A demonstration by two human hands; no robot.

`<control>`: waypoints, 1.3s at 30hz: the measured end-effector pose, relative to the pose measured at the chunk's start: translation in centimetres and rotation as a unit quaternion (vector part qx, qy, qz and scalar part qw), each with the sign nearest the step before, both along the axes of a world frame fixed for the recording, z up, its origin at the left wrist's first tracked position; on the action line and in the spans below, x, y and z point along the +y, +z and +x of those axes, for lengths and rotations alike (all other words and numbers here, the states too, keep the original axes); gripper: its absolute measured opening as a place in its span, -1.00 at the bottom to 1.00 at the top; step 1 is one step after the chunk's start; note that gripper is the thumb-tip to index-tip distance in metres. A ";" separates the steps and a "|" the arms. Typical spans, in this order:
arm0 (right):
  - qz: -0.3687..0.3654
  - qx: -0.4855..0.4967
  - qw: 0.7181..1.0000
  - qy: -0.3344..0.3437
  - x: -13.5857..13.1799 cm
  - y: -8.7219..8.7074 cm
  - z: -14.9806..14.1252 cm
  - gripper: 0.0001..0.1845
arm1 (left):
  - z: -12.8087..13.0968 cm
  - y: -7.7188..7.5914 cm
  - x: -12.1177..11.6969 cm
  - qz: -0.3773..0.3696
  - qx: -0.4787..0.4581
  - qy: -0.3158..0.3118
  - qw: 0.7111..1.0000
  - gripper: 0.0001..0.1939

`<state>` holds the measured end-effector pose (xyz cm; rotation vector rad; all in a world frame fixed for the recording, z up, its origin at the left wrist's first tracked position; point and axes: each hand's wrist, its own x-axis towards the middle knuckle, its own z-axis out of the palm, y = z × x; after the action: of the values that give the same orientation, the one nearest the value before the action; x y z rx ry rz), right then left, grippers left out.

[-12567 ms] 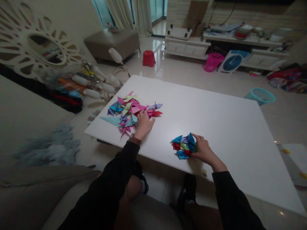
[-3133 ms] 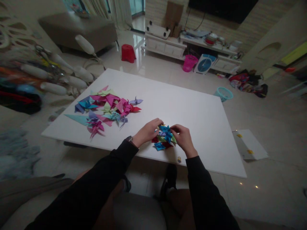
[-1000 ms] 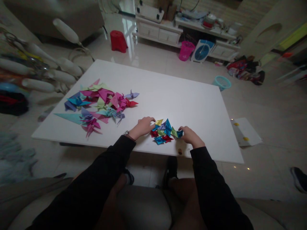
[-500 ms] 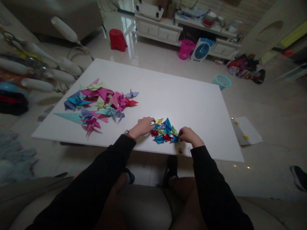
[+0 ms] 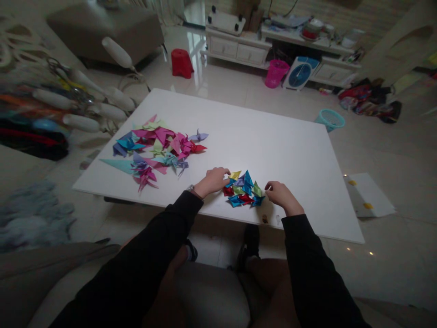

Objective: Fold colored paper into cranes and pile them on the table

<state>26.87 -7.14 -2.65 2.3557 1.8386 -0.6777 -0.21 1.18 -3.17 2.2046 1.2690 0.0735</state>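
Note:
A small pile of folded paper pieces [image 5: 243,190], blue, red, green, yellow and purple, lies near the front edge of the white table [image 5: 273,146]. My left hand [image 5: 214,179] rests at the pile's left side, its curled fingertips against the yellow piece. At the pile's right side, my right hand [image 5: 280,196] has its fingers curled, a small gap away from the nearest blue piece. A bigger heap of folded paper cranes [image 5: 157,148], pink, teal, purple and green, is spread over the table's left part.
On the floor are a red stool [image 5: 181,63], a pink basket [image 5: 276,73], a teal basket [image 5: 329,119] and a white sheet [image 5: 370,200] at the right. White-handled tools [image 5: 85,107] lie to the left of the table. My knees are under the front edge.
My right hand has come off the blue piece at the pile's right corner and now sits slightly to the right. The left hand stays at the pile. The view has shifted a little.

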 end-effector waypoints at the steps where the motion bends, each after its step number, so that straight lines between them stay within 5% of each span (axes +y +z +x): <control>1: 0.009 -0.007 1.000 -0.003 0.0 0.0 0.1 -0.75 | 0.0 0.0 0.0 0.003 -0.001 0.002 1.000 -0.63; 9: 0.038 0.010 0.999 -0.021 0.0 0.2 -0.4 -0.78 | 0.1 -0.1 0.1 0.020 0.001 0.018 1.000 -0.61; 19: 0.094 0.043 0.995 -0.014 0.3 0.7 -2.0 -0.79 | -1.1 -1.7 0.2 0.048 0.002 0.128 0.991 -0.49; 25: 0.158 0.071 0.985 -0.017 1.0 1.1 -4.1 -0.80 | -4.0 -0.2 0.5 0.074 0.083 0.234 0.966 -0.48; 29: 0.248 0.110 0.961 -0.060 1.3 1.4 -4.7 -0.80 | -6.0 0.7 1.0 0.055 0.137 0.283 0.948 -0.47; 33: 0.363 0.152 0.909 -0.135 1.6 1.8 -4.6 -0.65 | -7.4 0.2 2.0 -0.002 0.141 0.268 0.953 -0.48; 39: 0.391 0.189 0.887 -0.154 1.6 2.2 -4.5 -0.63 | -7.7 -0.8 3.1 0.011 0.114 0.235 0.965 -0.51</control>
<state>22.33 -5.55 -0.43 3.2802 2.2267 -0.4950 -7.91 4.28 -3.92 1.9244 1.9102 0.0178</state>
